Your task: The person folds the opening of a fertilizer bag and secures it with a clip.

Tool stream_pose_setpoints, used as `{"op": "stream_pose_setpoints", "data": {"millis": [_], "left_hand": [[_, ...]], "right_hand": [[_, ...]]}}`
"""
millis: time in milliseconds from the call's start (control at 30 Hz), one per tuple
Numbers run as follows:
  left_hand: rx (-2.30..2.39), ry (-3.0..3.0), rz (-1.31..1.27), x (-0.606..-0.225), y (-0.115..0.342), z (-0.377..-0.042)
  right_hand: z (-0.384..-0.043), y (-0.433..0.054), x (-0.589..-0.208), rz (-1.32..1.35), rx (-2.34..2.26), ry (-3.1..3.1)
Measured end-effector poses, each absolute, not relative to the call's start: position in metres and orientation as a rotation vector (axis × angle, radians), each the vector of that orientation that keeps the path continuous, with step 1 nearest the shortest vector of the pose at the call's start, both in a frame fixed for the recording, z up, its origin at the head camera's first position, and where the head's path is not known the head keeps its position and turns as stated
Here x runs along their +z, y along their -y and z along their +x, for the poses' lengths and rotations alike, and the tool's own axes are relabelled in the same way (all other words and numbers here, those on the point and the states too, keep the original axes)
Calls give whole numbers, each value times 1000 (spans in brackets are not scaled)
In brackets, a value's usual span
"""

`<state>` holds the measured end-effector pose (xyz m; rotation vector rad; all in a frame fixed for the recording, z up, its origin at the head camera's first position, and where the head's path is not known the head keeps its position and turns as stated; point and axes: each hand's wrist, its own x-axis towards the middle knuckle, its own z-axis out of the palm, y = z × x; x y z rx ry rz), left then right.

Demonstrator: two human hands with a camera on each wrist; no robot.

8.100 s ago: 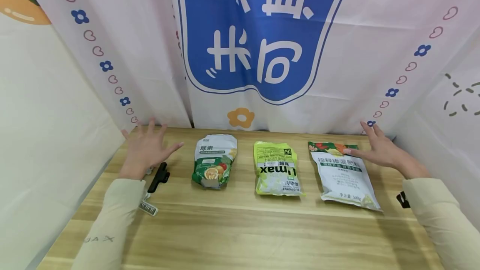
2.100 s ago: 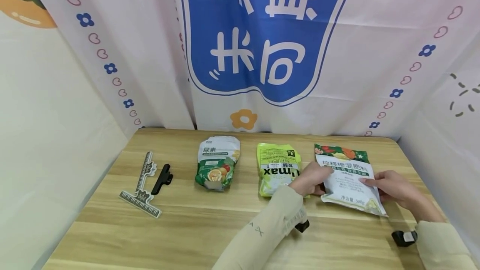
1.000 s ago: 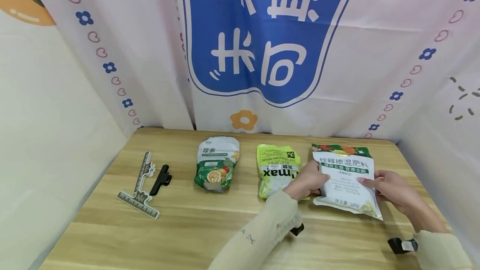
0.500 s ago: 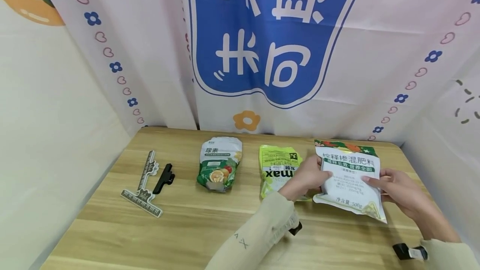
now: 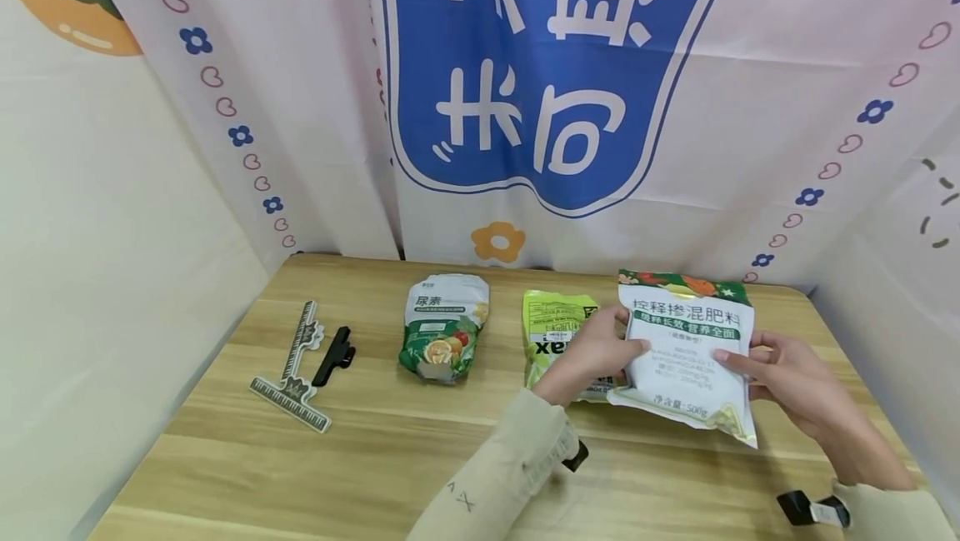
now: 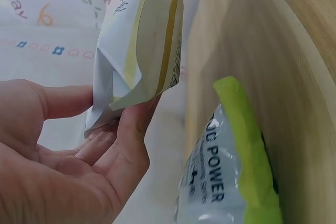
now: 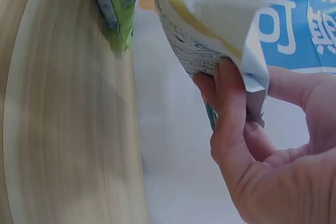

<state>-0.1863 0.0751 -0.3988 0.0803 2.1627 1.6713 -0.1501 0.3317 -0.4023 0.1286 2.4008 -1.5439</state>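
Both hands hold a white fertilizer bag (image 5: pixel 690 366) with a green, flower-printed top, at the right of the table in the head view. My left hand (image 5: pixel 592 355) pinches its left edge, thumb in front and fingers behind; the left wrist view shows this hand (image 6: pixel 79 156) too. At the opposite edge, my right hand (image 5: pixel 798 383) grips it the same way, as does the hand (image 7: pixel 278 140) in the right wrist view. The bag is raised off the table, front towards me. Behind my left hand lies a yellow-green bag (image 5: pixel 555 324), partly hidden.
A white and green pouch (image 5: pixel 442 333) with fruit pictures lies left of centre. Further left are a black clip (image 5: pixel 335 356) and two white clips with piano-key edges, one upright (image 5: pixel 298 339), one slanted (image 5: pixel 291 403). A printed curtain (image 5: pixel 495 107) hangs behind the wooden table (image 5: pixel 360 466).
Earlier both hands were spread apart near the table's back corners. They came to the white bag's two edges, took hold, and have lifted it; it has lately shifted slightly left.
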Motion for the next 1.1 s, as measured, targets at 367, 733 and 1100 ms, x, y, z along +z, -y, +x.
{"op": "stream_pose_setpoints", "data": {"millis": [367, 733, 1100], "left_hand": [[1714, -2113, 129, -398, -50, -188], [1695, -2063, 177, -397, -20, -186], [1661, -2057, 266, -393, 10, -177]], "right_hand": [[-146, -315, -395, 27, -1633, -2363], [-136, -294, -390, 23, -1562, -2410], [-128, -270, -393, 9, -1583, -2399]]}}
